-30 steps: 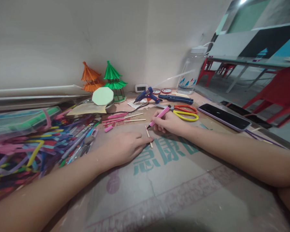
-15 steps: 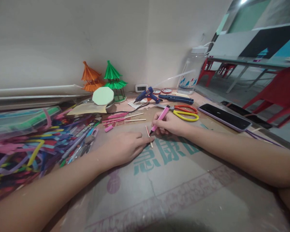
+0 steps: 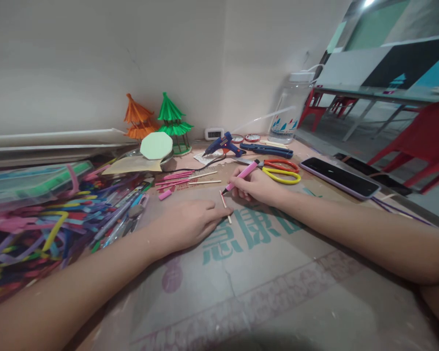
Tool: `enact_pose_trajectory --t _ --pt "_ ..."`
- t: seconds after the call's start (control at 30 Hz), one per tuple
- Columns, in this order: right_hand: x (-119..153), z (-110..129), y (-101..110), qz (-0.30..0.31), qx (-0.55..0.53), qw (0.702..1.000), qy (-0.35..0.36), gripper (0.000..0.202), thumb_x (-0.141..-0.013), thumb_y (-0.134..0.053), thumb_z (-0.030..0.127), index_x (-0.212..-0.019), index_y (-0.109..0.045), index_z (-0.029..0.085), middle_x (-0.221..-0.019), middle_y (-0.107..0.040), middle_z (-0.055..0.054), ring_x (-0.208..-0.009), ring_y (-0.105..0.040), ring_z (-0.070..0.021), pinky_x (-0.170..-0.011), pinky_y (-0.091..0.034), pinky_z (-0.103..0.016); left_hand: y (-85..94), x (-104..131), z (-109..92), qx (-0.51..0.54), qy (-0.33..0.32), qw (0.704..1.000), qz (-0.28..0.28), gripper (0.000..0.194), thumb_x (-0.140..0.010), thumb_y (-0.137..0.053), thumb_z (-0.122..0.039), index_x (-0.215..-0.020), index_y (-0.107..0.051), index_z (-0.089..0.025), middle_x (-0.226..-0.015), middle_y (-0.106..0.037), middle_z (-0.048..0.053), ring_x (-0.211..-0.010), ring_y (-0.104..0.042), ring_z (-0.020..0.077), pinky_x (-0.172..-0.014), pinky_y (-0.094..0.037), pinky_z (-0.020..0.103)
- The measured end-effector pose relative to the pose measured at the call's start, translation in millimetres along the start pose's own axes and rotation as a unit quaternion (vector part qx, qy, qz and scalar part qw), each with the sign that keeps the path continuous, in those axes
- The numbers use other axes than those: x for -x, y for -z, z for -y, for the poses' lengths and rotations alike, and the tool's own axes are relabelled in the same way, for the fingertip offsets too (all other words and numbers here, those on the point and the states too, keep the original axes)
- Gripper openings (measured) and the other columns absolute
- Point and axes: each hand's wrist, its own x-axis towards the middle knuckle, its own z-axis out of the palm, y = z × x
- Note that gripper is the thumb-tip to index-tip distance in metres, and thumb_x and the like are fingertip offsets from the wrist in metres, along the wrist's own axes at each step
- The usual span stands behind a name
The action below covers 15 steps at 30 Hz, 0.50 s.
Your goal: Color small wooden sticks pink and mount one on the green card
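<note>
A thin wooden stick (image 3: pixel 225 206), pink along its upper part and pale at its lower end, lies on the printed cardboard (image 3: pixel 263 292). My left hand (image 3: pixel 190 222) rests flat on the cardboard, its index fingertip on the stick. In my right hand (image 3: pixel 247 185) is a pink marker (image 3: pixel 246 173), its dark tip at the upper part of the stick. Left of the marker lie several sticks (image 3: pixel 175 180), some coloured pink, and a pink cap (image 3: pixel 165 195).
Behind are a blue glue gun (image 3: pixel 223 143), scissors (image 3: pixel 281 175), a cutter (image 3: pixel 267 149) and a water bottle (image 3: pixel 289 109). A phone (image 3: pixel 338 176) lies right. Pipe cleaners (image 3: pixel 51 229) crowd the left; orange (image 3: pixel 137 117) and green (image 3: pixel 172 117) models stand behind.
The marker tip has moved up along the stick, away from my left fingertip, and the marker is tilted lower. My left hand has stayed in place.
</note>
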Motion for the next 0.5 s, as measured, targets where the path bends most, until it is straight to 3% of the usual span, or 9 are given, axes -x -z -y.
enact_pose_trajectory --t 0.5 --pt "-0.6 -1.8 0.9 -0.008 0.013 1.000 0.012 0.017 -0.096 -0.058 0.033 -0.087 -0.057 0.019 -0.067 -0.066 0.002 -0.041 -0.048 -0.0060 -0.037 -0.036 -0.017 2.6 0.2 -1.4 -0.001 0.011 1.000 0.013 0.041 -0.106 -0.038 -0.032 -0.140 -0.060 -0.031 -0.089 -0.071 0.004 -0.078 -0.067 0.0196 -0.063 -0.042 0.028"
